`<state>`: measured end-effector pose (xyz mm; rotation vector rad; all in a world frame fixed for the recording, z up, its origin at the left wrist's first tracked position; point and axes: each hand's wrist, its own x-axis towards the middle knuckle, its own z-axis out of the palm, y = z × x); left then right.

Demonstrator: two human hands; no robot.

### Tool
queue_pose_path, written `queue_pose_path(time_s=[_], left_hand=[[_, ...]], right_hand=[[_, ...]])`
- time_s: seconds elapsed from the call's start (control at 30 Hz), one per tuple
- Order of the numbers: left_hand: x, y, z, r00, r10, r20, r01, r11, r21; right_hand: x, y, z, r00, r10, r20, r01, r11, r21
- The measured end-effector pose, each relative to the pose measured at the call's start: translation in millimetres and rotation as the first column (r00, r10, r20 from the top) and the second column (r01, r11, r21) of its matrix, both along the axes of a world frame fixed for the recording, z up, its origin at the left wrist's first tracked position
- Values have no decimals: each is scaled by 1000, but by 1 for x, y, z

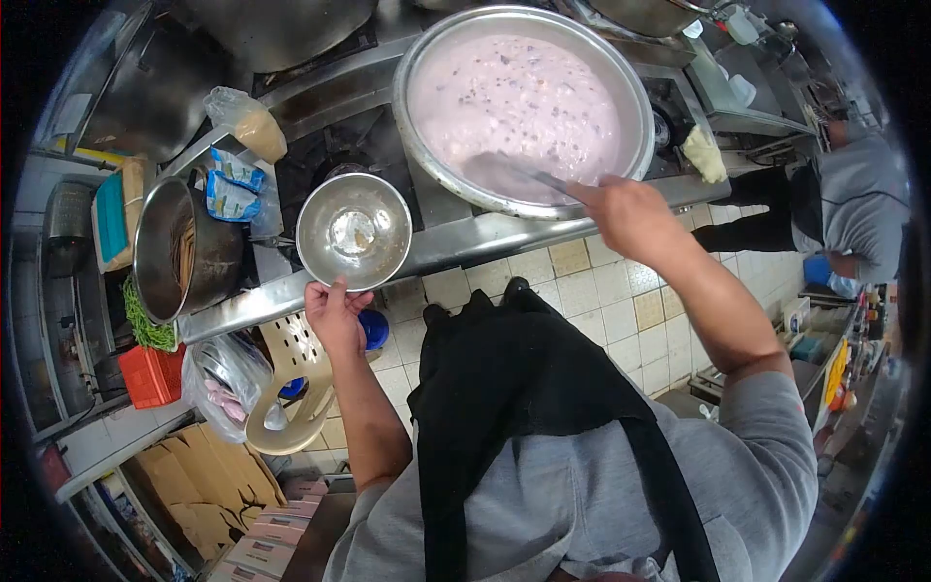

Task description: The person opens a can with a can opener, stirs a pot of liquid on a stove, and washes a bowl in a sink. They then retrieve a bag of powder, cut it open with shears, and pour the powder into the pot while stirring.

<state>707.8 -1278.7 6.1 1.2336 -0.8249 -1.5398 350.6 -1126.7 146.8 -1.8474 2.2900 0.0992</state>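
A wide metal pot (pixel 412 145) on the stove holds a pale pink, lumpy mixture (pixel 529 92). My right hand (pixel 630 215) is closed round the handle of a long utensil (pixel 543 177), whose far end dips into the mixture near the pot's front side. To the left of the pot, my left hand (pixel 337 308) grips the front rim of a metal bowl (pixel 354 231). Some residue lies in the bottom of the bowl, which is otherwise bare inside.
Left of the bowl are a deep pot (pixel 218 262) with long sticks, blue-and-white packets (pixel 233 199) and a plastic bag (pixel 247 121). A cloth (pixel 704 155) lies right of the big pot. Another person (pixel 858 199) stands at far right. Below left is a beige chair (pixel 291 354).
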Motion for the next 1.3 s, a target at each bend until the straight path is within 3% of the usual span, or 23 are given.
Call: queue_pose_path(time_s=[0.07, 0.13, 0.17, 0.27, 0.33, 0.37, 0.43, 0.47, 0.5, 0.53, 0.57, 0.63, 0.7, 0.87, 0.9, 0.97, 1.03, 1.1, 1.13, 1.17, 1.23, 1.3], left_hand=[[5, 0, -1, 1000, 12, -1, -12, 1000, -9], [4, 0, 3, 1000, 27, -7, -27, 1000, -14], [5, 1, 5, 999, 36, -14, -37, 999, -18], [10, 2, 5, 999, 45, -6, -45, 999, -16], [15, 4, 3, 998, 55, -14, -55, 998, -14], [17, 4, 2, 998, 65, -19, -65, 998, -14], [19, 6, 1, 997, 74, -24, -74, 997, -10], [20, 7, 1, 997, 80, -22, -80, 997, -8], [21, 8, 0, 997, 76, -25, -77, 997, -7], [21, 8, -1, 998, 67, -21, -67, 998, -1], [21, 7, -1, 998, 58, -18, -58, 998, 5], [19, 5, -3, 999, 40, -16, -40, 999, 7], [18, 2, -4, 1000, 21, -11, -20, 1000, 9], [9, -2, 4, 1000, -6, -30, 5, 999, -39], [9, -1, 5, 1000, -5, -30, 4, 999, -38], [9, 0, 6, 999, 1, -42, -3, 999, -54], [10, 2, 5, 999, -2, -50, -1, 998, -55], [9, 5, 6, 998, -7, -59, 3, 998, -58], [9, 7, 7, 999, 3, -53, -6, 999, -51], [9, 9, 8, 999, 13, -46, -15, 999, -42], [9, 12, 8, 999, 18, -47, -20, 999, -46], [9, 14, 8, 999, 21, -50, -23, 998, -50]], right_hand=[[0, -17, -24, 1000, -14, 5, 14, 999, -33], [-13, -39, -54, 987, 28, -157, -52, 988, -148], [-20, -48, -60, 987, 33, -154, -55, 988, -147], [-46, -69, -71, 985, -62, -160, 25, 975, -219], [-70, -69, -75, 959, -207, -196, 181, 973, -141], [-74, -63, -69, 958, -207, -200, 181, 973, -141], [-85, -48, -52, 962, -237, 134, 260, 946, -193], [-95, -43, -56, 959, -151, 242, 214, 941, -261], [-103, -36, -57, 959, -155, 239, 217, 941, -261], [-93, -32, -33, 809, -345, 475, 410, 912, -35], [-85, -28, -20, 570, -531, 627, 518, 825, 227], [-77, -18, -19, 512, -537, 671, 512, 818, 263], [-69, -10, -15, 422, -543, 726, 402, 830, 388], [-55, 15, 28, 331, -551, 766, 379, 821, 427], [-58, 17, 35, 332, -552, 765, 378, 821, 428], [-69, 26, 47, 491, -396, 776, 382, 898, 216], [-79, 16, 56, 519, -397, 757, 393, 897, 202], [-91, -1, 48, 800, -181, 572, 308, 942, -133], [-82, -14, 56, 910, -189, 370, 275, 941, -196], [-87, -24, 48, 909, -191, 371, 278, 940, -197], [-109, -47, 24, 981, -172, -87, 138, 941, -310], [-109, -63, 17, 963, -195, -185, 147, 959, -244]])
